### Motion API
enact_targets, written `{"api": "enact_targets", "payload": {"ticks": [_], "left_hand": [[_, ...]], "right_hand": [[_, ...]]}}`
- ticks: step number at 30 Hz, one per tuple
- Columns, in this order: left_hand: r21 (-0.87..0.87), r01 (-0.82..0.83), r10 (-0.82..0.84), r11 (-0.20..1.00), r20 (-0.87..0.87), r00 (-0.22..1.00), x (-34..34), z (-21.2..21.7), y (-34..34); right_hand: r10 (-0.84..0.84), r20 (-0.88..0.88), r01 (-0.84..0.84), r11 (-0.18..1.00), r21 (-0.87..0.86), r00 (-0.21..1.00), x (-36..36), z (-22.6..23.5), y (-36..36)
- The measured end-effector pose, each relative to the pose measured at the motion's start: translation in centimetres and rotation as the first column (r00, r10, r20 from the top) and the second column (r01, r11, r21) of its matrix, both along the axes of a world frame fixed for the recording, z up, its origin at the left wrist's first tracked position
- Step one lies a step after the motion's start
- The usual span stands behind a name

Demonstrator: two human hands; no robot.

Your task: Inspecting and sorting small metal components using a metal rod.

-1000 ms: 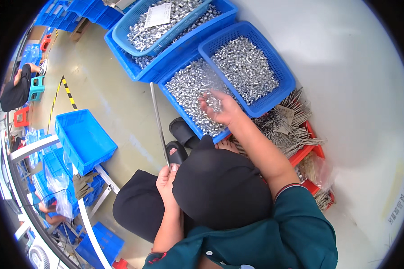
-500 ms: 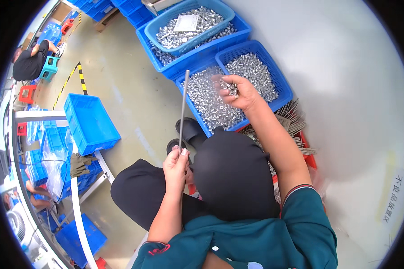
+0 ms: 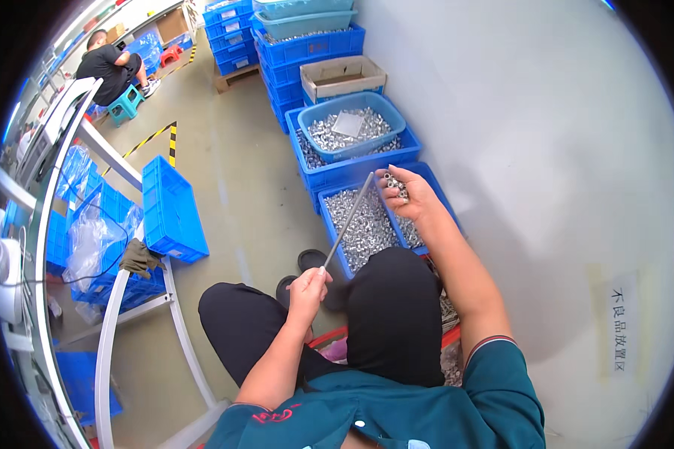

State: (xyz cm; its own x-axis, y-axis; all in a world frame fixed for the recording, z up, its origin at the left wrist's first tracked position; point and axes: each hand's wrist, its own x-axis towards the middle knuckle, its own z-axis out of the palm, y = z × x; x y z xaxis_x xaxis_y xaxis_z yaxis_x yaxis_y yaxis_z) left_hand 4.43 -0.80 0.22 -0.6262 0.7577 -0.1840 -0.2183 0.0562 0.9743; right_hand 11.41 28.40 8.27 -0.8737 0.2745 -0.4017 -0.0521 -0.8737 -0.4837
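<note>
My left hand (image 3: 305, 296) is closed around the lower end of a thin metal rod (image 3: 347, 224). The rod slants up and to the right, its far tip beside the fingers of my right hand (image 3: 418, 200). Several small silver metal nuts (image 3: 395, 186) lie in my right hand, held by its curled fingers. Whether the rod's tip touches a nut I cannot tell. Below both hands, a blue bin (image 3: 328, 224) holds a heap of similar small metal pieces. Another blue bin (image 3: 445, 206) with such pieces stands to its right, partly hidden by my right arm.
Beyond, a light blue basket (image 3: 305, 120) of metal pieces rests in a larger blue crate (image 3: 329, 176). At left stand a blue crate (image 3: 174, 217) and a white frame (image 3: 106, 359). A person (image 3: 111, 69) sits on a teal stool (image 3: 125, 105). A white wall (image 3: 547, 150) rises on the right.
The head view has tilted up. The rod has swung to the right, bringing its tip up to my right hand. My right hand still holds nuts, now with its palm turned up.
</note>
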Motion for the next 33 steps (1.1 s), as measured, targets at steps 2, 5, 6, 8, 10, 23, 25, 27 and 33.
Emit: {"api": "enact_targets", "payload": {"ticks": [2, 5, 6, 8, 10, 23, 25, 27, 33], "left_hand": [[0.008, 0.024, -0.024, 1.0, -0.018, 1.0, 0.1, 0.8, -0.1], [0.032, 0.046, -0.045, 0.998, -0.028, 0.999, 0.2, 2.0, -0.7], [0.047, 0.047, -0.046, 0.998, -0.025, 0.999, 0.2, 2.2, -0.9], [0.057, 0.056, -0.055, 0.997, -0.025, 0.998, 0.2, 2.2, -1.1], [0.064, 0.068, -0.067, 0.996, -0.024, 0.997, 0.0, 2.1, -1.2], [0.122, 0.102, -0.094, 0.987, -0.071, 0.993, -1.1, 4.2, -0.6], [0.132, 0.119, -0.11, 0.984, -0.073, 0.991, -1.8, 4.1, -0.1], [0.102, 0.134, -0.128, 0.986, -0.059, 0.99, -2.4, 5.1, -0.4], [0.004, 0.029, -0.026, 1.0, -0.317, 0.948, -3.3, 4.6, 1.2]], "right_hand": [[0.01, 0.054, -0.012, 1.0, 0.024, 0.998, 0.0, 1.3, -0.2], [0.03, 0.094, -0.037, 0.997, 0.074, 0.995, 0.0, 3.3, -0.7], [0.024, 0.118, -0.036, 0.994, 0.107, 0.993, -0.1, 4.1, -1.2], [0.015, 0.154, -0.039, 0.988, 0.152, 0.988, -0.1, 5.4, -1.9], [0.022, 0.203, -0.079, 0.958, 0.277, 0.979, 0.0, 6.5, -2.5], [0.036, 0.111, -0.086, 0.866, 0.492, 0.993, 0.5, 9.3, -2.6], [0.069, 0.062, -0.09, 0.87, 0.485, 0.996, 0.7, 8.9, -1.9], [0.078, 0.046, -0.091, 0.859, 0.504, 0.996, 0.6, 9.5, -2.1], [-0.097, 0.165, -0.061, 0.656, 0.752, 0.982, -0.5, 9.9, -3.0]]}}
